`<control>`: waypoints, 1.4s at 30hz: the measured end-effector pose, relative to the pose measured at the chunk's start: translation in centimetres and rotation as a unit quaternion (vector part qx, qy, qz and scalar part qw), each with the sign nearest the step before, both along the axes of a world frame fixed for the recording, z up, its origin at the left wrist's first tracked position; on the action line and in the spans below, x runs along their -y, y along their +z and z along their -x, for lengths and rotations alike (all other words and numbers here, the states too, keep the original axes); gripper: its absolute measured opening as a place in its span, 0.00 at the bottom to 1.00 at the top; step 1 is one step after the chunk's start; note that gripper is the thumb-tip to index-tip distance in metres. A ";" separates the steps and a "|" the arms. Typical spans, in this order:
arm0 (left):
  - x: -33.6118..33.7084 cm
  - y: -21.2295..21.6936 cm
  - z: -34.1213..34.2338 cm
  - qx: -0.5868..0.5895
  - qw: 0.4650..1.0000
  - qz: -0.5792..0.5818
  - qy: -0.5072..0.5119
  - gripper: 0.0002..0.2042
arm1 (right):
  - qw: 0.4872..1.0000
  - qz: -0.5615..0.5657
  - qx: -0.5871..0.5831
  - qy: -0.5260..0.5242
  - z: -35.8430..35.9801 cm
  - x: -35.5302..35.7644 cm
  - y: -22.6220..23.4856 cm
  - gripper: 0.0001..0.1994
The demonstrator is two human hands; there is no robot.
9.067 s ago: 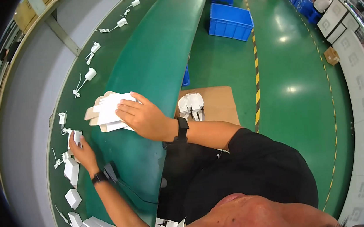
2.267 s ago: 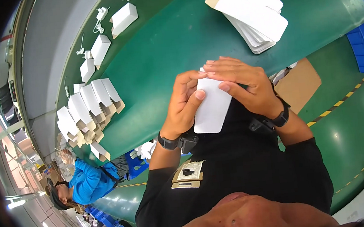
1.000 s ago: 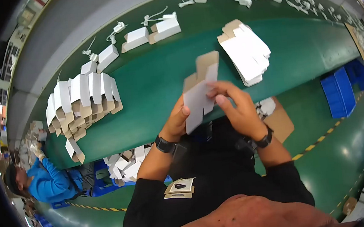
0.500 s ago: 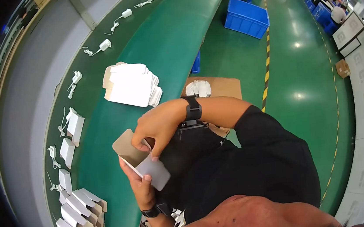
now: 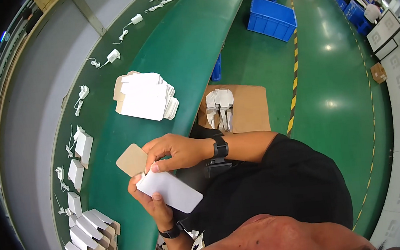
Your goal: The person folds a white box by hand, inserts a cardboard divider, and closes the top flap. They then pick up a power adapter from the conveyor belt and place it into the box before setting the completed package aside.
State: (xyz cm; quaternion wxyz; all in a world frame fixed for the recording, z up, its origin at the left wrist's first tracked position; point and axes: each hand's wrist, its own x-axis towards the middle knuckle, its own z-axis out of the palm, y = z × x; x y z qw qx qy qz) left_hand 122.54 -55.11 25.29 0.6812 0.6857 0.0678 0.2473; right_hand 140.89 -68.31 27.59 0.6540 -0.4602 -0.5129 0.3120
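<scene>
A small white carton (image 5: 175,191) is tilted in front of my body, with its tan inner flap (image 5: 133,160) sticking out past the upper end. My left hand (image 5: 150,202) wraps round the carton from the lower left, thumb on its white face. My right hand (image 5: 179,151) pinches the carton's upper end, with the thumb on the white face and the fingers curled by the flap. What lies inside the carton is hidden. Beyond my hands, a stack of flat white cartons (image 5: 144,97) rests on the green belt (image 5: 187,44).
White adapters with cables, one of them an adapter (image 5: 113,55), line the belt's far left edge. Several folded cartons (image 5: 88,237) stand at the lower left. An open brown cardboard box (image 5: 251,105) holding white cartons is below the belt's right edge. A blue crate (image 5: 271,19) stands farther off.
The carton has turned so its white face shows and its open end is covered. My right hand has moved down and closed on its upper end.
</scene>
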 end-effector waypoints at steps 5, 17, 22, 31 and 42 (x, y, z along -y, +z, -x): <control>2.0 -0.4 -1.1 0.004 0.999 0.018 0.050 0.43 | 0.986 -0.097 -0.111 -0.073 1.5 -0.5 0.2 0.12; 2.3 1.3 -1.4 -0.022 0.999 0.009 0.040 0.39 | 0.992 -0.039 0.072 -0.095 -0.2 0.4 2.0 0.08; 2.4 0.9 -1.7 -0.003 0.998 -0.044 0.032 0.38 | 0.989 -0.056 0.060 -0.121 -1.2 0.9 2.2 0.08; 2.2 0.1 -3.4 -0.024 0.998 -0.049 0.031 0.37 | 0.996 0.042 0.037 -0.071 -4.0 1.0 2.1 0.08; 0.3 -0.5 -6.6 -0.074 0.995 -0.058 0.026 0.28 | 0.997 0.048 -0.036 -0.056 -6.2 -0.2 -0.9 0.09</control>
